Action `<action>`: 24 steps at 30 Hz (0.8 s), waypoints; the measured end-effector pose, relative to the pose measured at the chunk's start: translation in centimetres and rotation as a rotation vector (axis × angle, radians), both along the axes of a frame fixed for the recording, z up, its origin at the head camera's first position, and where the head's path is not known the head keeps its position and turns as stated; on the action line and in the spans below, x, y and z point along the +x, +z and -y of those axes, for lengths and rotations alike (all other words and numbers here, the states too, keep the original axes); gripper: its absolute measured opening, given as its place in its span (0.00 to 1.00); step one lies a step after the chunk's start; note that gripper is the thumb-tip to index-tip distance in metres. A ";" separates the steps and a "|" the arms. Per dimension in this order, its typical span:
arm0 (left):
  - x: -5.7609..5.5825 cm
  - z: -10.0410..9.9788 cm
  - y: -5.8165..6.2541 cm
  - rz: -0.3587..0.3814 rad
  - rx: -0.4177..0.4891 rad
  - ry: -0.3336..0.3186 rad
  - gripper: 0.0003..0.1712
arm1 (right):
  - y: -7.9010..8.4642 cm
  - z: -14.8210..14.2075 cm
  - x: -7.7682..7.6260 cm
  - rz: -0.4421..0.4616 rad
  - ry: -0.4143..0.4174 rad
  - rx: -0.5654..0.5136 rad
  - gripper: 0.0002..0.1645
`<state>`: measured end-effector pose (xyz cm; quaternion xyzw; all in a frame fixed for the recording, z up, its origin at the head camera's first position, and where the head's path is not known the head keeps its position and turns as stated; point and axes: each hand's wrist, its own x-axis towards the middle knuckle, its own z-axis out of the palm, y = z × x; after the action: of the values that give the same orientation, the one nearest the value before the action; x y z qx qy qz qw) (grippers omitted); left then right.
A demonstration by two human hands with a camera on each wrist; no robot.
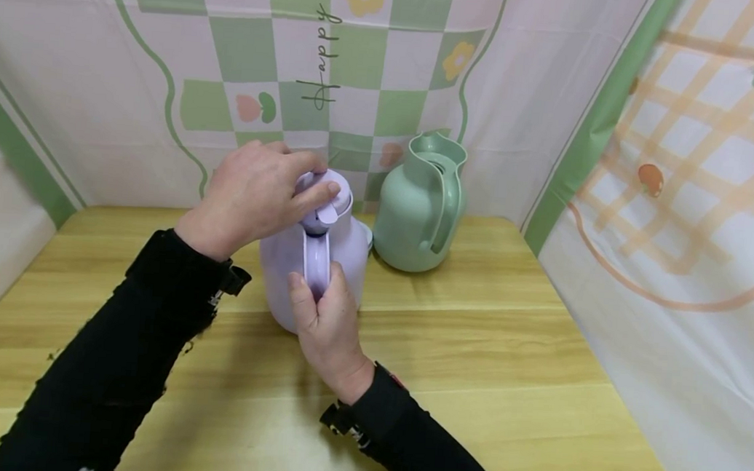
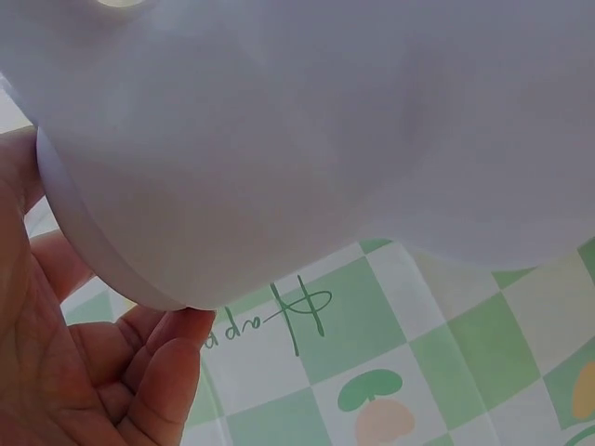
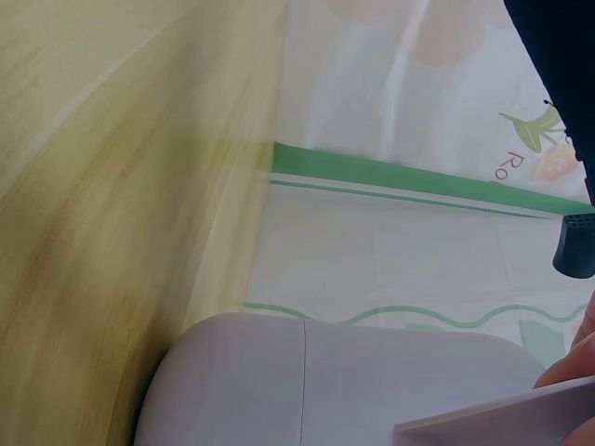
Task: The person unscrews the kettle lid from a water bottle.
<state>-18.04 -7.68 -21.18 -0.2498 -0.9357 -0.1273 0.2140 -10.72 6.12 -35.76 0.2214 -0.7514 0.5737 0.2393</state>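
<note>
A lavender vacuum jug (image 1: 277,276) stands upright on the table in the head view, its handle (image 1: 317,259) turned towards me. My left hand (image 1: 252,190) grips the round lavender lid (image 1: 338,198) from the left, thumb lying across its top. In the left wrist view, curled fingers (image 2: 172,372) reach round the pale rim at the jug's top. Lower down, my right hand (image 1: 333,327) holds the handle, thumb along one side. The jug's body (image 3: 232,386) and part of the handle (image 3: 507,418) show large in the right wrist view.
A green jug (image 1: 411,212) with an open, spouted top stands behind and to the right, handle facing forward. Between the jugs a small pale rounded edge (image 1: 369,239) shows. The wood-grain table (image 1: 471,388) is enclosed by printed cloth walls (image 1: 519,78).
</note>
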 end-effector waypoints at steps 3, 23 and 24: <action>0.1 0.1 0.0 -0.009 0.006 0.011 0.25 | 0.0 0.0 0.0 0.002 0.007 -0.001 0.18; -0.1 0.9 -0.2 0.049 0.027 -0.045 0.30 | 0.1 0.0 -0.1 0.004 0.003 -0.006 0.16; -0.2 1.1 -0.1 0.086 0.029 -0.068 0.31 | 0.1 0.0 -0.1 0.002 0.003 -0.006 0.16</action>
<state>-18.25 -8.74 -21.28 -0.2726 -0.9331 -0.1589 0.1725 -10.85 6.09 -35.69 0.2212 -0.7495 0.5766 0.2385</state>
